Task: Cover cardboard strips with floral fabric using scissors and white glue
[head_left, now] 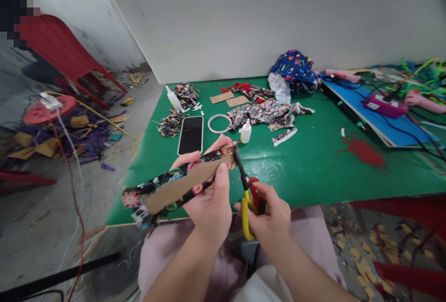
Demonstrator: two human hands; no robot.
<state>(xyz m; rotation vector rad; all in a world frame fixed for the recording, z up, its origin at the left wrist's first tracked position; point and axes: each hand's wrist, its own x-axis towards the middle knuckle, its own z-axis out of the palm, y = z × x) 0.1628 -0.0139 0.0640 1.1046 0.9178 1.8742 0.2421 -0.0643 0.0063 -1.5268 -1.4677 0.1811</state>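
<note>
My left hand [209, 200] is closed around a long cardboard strip wrapped in black floral fabric [174, 186], held slanting over the near edge of the green table [313, 167]. My right hand [270, 216] grips scissors with yellow and red handles [248, 200]. The scissor blades point up and meet the right end of the fabric strip near my left fingertips.
On the table lie a black phone [191, 134], a white ring [219, 123], two small glue bottles [245, 131], floral fabric scraps [265, 111], cardboard pieces [230, 98], red thread [364, 150] and a blue board with cables [383, 116]. A red chair [62, 51] and litter cover the floor left.
</note>
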